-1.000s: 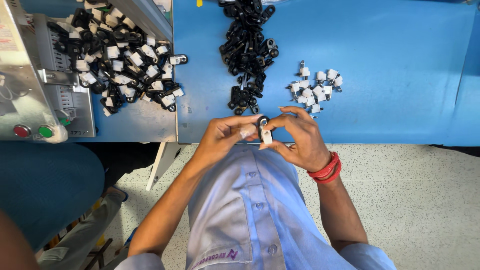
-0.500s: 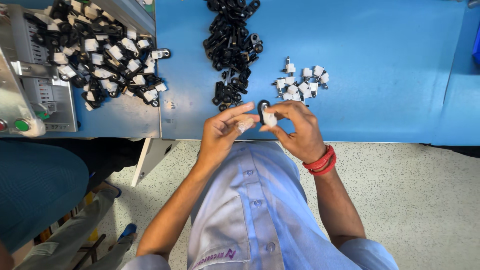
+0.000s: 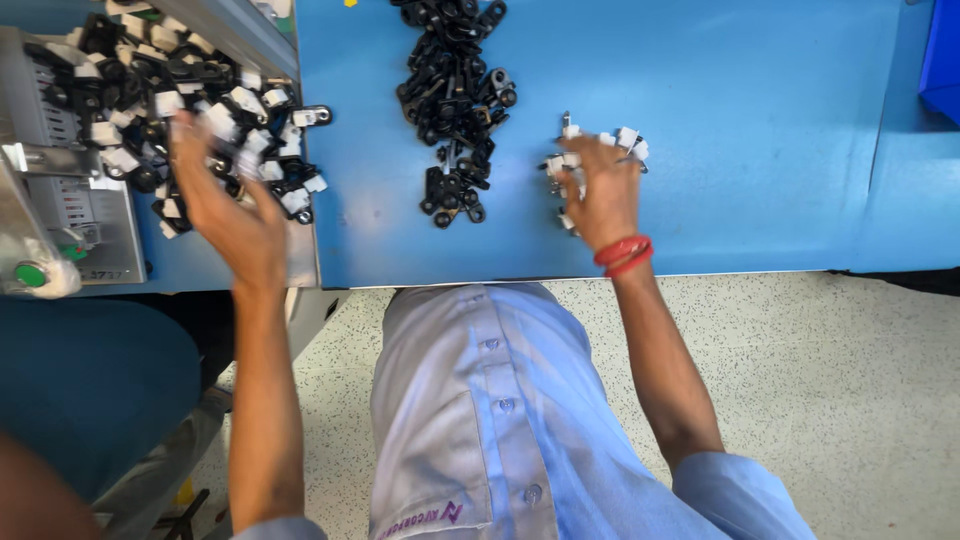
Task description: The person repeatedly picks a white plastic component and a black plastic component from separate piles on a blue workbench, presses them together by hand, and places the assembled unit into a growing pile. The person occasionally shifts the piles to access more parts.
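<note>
My left hand reaches out to the left over a heap of joined black-and-white clips. It is blurred and its fingers look spread above the heap. My right hand, with red bangles on the wrist, rests fingers-down on a small cluster of white clips on the blue table. Whether those fingers pinch a piece is hidden. Between the two hands lies a pile of loose black clips.
A grey machine with a green button stands at the left edge, under part of the mixed heap. A blue bin corner shows at the top right. Below the table edge is speckled floor.
Both hands were together near my chest, holding a black-and-white clip. They have parted: the left swung out to the mixed heap, the right went forward to the white clips.
</note>
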